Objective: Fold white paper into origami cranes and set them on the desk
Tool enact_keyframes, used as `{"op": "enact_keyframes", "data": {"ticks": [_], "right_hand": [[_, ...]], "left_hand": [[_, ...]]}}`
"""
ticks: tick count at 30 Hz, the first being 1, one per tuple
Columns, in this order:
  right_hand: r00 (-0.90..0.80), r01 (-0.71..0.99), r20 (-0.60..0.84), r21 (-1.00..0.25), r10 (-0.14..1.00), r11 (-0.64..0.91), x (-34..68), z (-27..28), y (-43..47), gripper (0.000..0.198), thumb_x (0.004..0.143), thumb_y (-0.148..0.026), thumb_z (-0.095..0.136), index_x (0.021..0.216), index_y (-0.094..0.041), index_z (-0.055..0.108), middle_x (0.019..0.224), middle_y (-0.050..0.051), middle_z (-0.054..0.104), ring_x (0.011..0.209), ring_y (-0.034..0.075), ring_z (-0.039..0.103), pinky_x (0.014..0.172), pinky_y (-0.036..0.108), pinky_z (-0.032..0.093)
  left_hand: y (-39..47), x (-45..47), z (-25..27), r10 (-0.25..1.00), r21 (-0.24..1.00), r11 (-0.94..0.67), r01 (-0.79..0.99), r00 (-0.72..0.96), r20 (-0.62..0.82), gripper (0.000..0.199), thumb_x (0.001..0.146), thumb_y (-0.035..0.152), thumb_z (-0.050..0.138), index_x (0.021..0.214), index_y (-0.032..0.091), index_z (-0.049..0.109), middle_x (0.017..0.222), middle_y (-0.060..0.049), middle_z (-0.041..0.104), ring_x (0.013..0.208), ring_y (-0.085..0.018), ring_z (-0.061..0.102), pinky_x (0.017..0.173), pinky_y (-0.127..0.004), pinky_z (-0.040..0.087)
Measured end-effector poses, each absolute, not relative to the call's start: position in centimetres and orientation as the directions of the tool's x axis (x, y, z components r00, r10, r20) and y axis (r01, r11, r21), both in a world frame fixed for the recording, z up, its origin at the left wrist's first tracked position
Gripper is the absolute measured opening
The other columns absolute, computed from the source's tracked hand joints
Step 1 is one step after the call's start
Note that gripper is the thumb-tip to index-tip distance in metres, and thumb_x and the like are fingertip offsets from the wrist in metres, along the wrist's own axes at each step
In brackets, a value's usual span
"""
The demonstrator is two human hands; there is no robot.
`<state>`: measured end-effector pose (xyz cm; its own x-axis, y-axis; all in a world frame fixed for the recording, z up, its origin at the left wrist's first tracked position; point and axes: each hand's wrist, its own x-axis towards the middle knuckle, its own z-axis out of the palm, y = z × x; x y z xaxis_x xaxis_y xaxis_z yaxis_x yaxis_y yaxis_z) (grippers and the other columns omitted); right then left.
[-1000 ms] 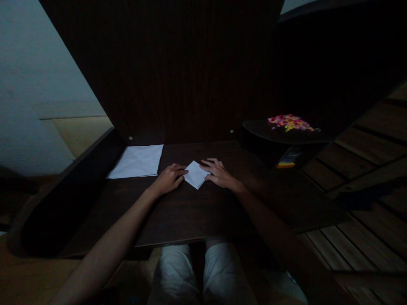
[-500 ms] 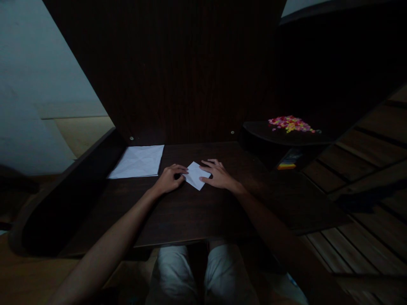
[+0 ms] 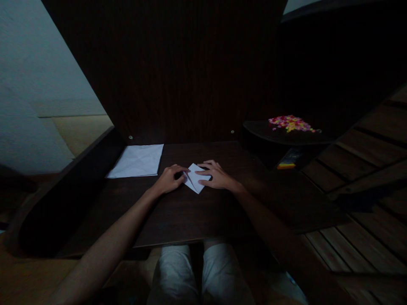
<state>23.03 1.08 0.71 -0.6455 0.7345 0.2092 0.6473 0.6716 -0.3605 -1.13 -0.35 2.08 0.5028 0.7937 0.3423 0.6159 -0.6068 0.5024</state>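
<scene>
A small folded white paper (image 3: 194, 178) lies on the dark desk, turned like a diamond with one corner toward me. My left hand (image 3: 171, 178) pinches its left corner between thumb and fingers, and a flap along that side stands slightly raised. From the right, my right hand (image 3: 215, 176) rests on the paper with its fingers spread, pressing it flat against the desk. The right corner of the paper is partly covered by that hand.
A stack of creased white sheets (image 3: 136, 161) lies at the desk's back left. On a raised shelf (image 3: 260, 130) at right sits a heap of small colourful pieces (image 3: 292, 123). Below it is a yellow-edged item (image 3: 286, 166). A dark side panel (image 3: 63, 190) bounds the left.
The paper's left flap has lifted in my left hand's grip, opening a dark gap. My right hand's fingers have shifted a little left over the paper.
</scene>
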Motion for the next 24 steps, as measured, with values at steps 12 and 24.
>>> {"op": "enact_keyframes", "data": {"ticks": [12, 24], "right_hand": [[-0.646, 0.616, 0.249, -0.388, 0.722, 0.685, 22.9, 1.04, 0.69, 0.048, 0.077, -0.049, 0.062, 0.12, -0.027, 0.06, 0.133, 0.004, 0.051, 0.117, 0.027, 0.038, 0.099, 0.048, 0.031], [-0.639, 0.625, 0.247, -0.384, 0.728, 0.679, 22.95, 1.03, 0.72, 0.055, 0.076, -0.052, 0.062, 0.123, -0.024, 0.058, 0.135, 0.006, 0.049, 0.119, 0.028, 0.037, 0.099, 0.049, 0.032]], "left_hand": [[-0.58, -0.64, 1.62, 0.754, 0.48, -0.656, 0.582, 0.516, 0.406, 0.032, 0.083, 0.034, 0.056, 0.111, 0.019, 0.056, 0.111, -0.008, 0.055, 0.1, -0.02, 0.055, 0.089, -0.035, 0.046], [-0.8, -0.32, 1.87, 0.72, 0.299, -0.693, 0.656, 0.609, 0.332, 0.042, 0.077, 0.055, 0.06, 0.099, 0.019, 0.066, 0.103, -0.007, 0.064, 0.098, -0.024, 0.053, 0.09, -0.04, 0.04]]}}
